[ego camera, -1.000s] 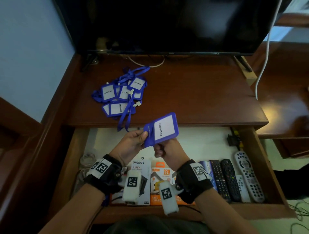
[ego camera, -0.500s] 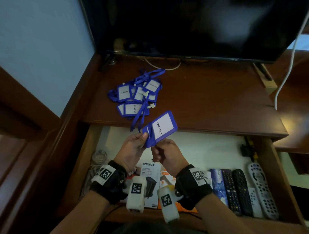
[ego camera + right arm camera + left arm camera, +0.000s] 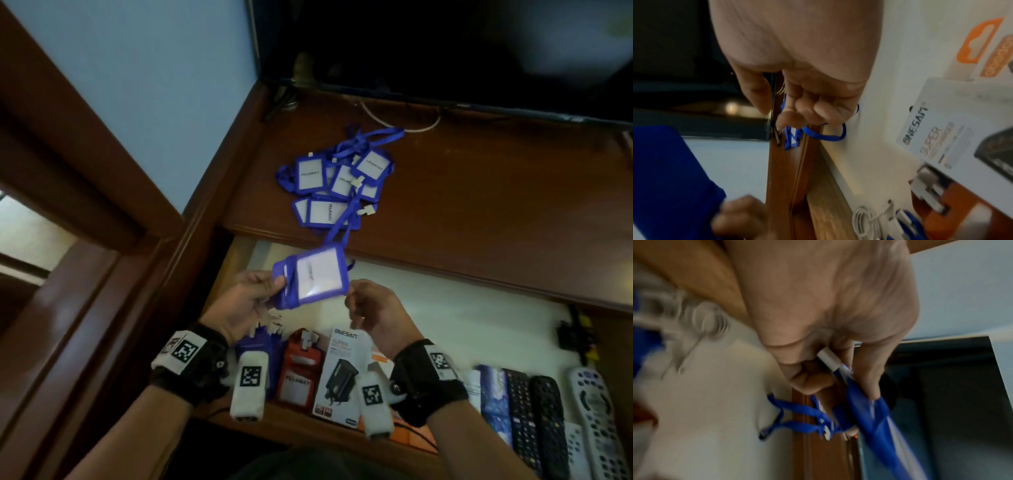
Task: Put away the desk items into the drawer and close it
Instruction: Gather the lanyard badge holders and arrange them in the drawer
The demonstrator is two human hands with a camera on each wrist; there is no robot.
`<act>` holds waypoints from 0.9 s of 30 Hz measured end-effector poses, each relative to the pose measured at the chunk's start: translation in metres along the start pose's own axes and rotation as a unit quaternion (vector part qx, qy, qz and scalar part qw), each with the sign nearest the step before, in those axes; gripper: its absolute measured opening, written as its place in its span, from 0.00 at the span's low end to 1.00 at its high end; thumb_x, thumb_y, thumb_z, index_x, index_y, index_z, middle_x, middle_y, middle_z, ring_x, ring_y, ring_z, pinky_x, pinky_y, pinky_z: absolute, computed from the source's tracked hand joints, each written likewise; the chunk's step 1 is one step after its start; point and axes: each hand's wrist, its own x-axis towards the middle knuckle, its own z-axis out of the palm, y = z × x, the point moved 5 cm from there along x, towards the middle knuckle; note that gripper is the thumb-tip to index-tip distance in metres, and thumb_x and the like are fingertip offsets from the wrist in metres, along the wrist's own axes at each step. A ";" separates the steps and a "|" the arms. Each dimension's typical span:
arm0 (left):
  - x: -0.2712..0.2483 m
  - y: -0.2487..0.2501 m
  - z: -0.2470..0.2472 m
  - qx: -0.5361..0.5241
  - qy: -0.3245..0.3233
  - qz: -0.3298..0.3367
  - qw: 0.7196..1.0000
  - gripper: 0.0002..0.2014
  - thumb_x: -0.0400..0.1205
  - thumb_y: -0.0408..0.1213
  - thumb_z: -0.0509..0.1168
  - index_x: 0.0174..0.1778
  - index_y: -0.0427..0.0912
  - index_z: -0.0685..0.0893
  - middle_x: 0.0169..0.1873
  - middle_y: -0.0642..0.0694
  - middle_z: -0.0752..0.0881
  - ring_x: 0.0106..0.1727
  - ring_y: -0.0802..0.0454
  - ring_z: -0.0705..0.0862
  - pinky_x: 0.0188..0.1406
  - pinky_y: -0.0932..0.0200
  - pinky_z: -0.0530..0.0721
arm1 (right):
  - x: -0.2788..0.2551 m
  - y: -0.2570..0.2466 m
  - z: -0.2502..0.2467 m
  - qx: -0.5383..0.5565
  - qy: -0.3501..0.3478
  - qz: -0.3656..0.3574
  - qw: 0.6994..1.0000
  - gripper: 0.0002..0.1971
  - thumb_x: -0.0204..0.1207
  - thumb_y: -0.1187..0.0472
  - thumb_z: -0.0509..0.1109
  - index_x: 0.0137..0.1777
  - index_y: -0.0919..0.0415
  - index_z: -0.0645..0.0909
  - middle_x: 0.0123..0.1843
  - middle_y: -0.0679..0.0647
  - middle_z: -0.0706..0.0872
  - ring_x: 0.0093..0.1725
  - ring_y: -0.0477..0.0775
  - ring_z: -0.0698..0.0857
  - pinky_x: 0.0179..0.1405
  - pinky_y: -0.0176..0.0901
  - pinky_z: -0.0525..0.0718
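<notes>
My left hand [image 3: 253,298] pinches a blue badge holder [image 3: 315,279] by its left end, above the open drawer [image 3: 462,325]. In the left wrist view the holder [image 3: 869,410] and its white clip [image 3: 828,360] sit between thumb and fingers [image 3: 809,382]. My right hand [image 3: 373,308] hovers just right of the holder with its fingers [image 3: 803,112] curled; the right wrist view shows nothing in them, and the blue holder [image 3: 663,178] lies apart from them. A pile of blue badge holders with lanyards [image 3: 339,185] lies on the desk top [image 3: 479,205].
Along the drawer's front stand a red badge holder [image 3: 298,370], a white charger box [image 3: 339,373], an orange box and several remotes [image 3: 548,411]. A coiled white cable [image 3: 865,217] lies at the drawer's left. A dark TV [image 3: 445,51] stands behind the desk.
The right hand has let go of the badge holder, which now hangs from the left hand alone, turned flatter and a little left. The head view has swung left.
</notes>
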 end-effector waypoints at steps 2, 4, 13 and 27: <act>0.002 -0.001 -0.018 0.180 0.021 -0.055 0.982 0.05 0.73 0.33 0.74 0.42 0.35 0.91 0.42 0.37 0.92 0.45 0.47 0.90 0.48 0.56 0.88 | 0.010 -0.006 -0.008 -0.037 0.037 0.004 0.999 0.08 0.75 0.64 0.64 0.36 0.61 0.82 0.28 0.57 0.74 0.22 0.52 0.68 0.23 0.38 0.63; 0.013 -0.006 -0.037 0.395 0.000 -0.078 0.916 0.10 0.75 0.35 0.75 0.43 0.30 0.89 0.45 0.33 0.90 0.47 0.43 0.88 0.52 0.50 0.85 | 0.019 -0.017 -0.010 -0.083 0.057 -0.002 0.995 0.09 0.77 0.65 0.64 0.36 0.61 0.82 0.28 0.57 0.75 0.20 0.51 0.68 0.21 0.36 0.64; 0.031 -0.041 0.004 0.764 -0.252 -0.150 0.575 0.20 0.79 0.39 0.67 0.24 0.40 0.70 0.23 0.46 0.72 0.25 0.49 0.71 0.31 0.54 0.74 | 0.092 -0.108 0.062 -0.420 0.053 -0.143 0.895 0.10 0.78 0.66 0.67 0.35 0.63 0.80 0.30 0.57 0.78 0.27 0.46 0.76 0.32 0.38 0.75; 0.034 -0.084 0.016 0.763 -0.296 -0.083 0.568 0.16 0.78 0.50 0.71 0.43 0.39 0.83 0.49 0.42 0.82 0.52 0.40 0.82 0.46 0.51 0.79 | 0.168 -0.126 0.115 -0.697 0.200 -0.131 0.676 0.38 0.75 0.43 0.69 0.80 0.59 0.61 0.81 0.67 0.59 0.80 0.72 0.56 0.76 0.67 0.60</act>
